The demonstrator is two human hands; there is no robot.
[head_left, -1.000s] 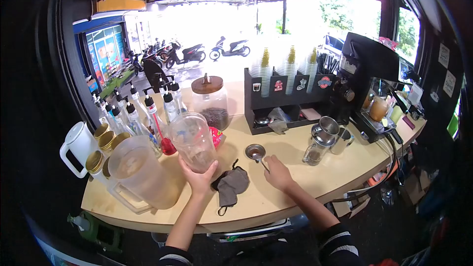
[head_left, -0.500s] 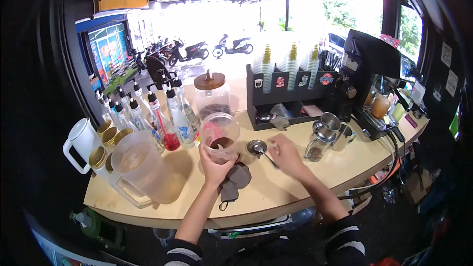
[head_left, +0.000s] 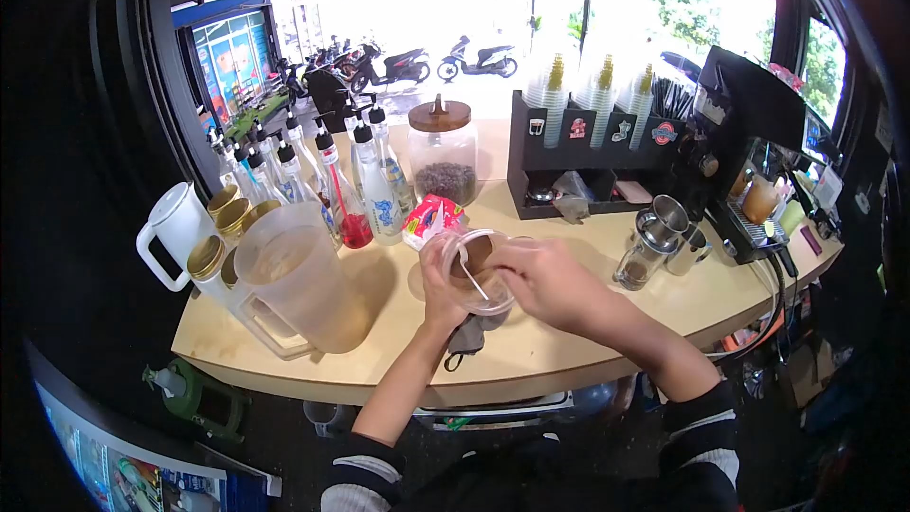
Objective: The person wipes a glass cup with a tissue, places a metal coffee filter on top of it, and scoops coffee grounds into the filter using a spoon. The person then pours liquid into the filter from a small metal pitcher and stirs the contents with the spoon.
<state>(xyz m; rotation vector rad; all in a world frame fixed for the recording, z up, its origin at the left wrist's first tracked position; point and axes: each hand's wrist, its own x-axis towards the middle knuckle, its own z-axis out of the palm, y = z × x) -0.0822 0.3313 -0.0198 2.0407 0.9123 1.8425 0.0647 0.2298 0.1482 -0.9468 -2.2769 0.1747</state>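
Note:
My left hand (head_left: 438, 275) is wrapped around a clear plastic jar (head_left: 495, 303) with brown powder (head_left: 481, 253) inside. The jar is tilted over the counter, its round mouth facing me. A thin white stick-like piece, perhaps a spoon or scoop handle, (head_left: 474, 277) shows in the opening. At the jar's right rim, my right hand (head_left: 542, 277) has its fingers closed together; what they hold, if anything, is hidden. Under the jar, a dark grey cloth-like item (head_left: 465, 337) lies partly covered on the counter.
A large frosted pitcher (head_left: 299, 275) stands left, near pump bottles (head_left: 384, 199) and a white jug (head_left: 174, 228). Behind are a wooden-lidded jar (head_left: 444, 152) and a red-and-white packet (head_left: 433, 218). A black cup organizer (head_left: 569, 147), metal jigger (head_left: 666, 216) and coffee machine (head_left: 749, 100) are right.
My right hand has moved left from beside the metal dish and spoon to the jar's mouth. The jar has tipped toward the right, and the dish and spoon are now hidden.

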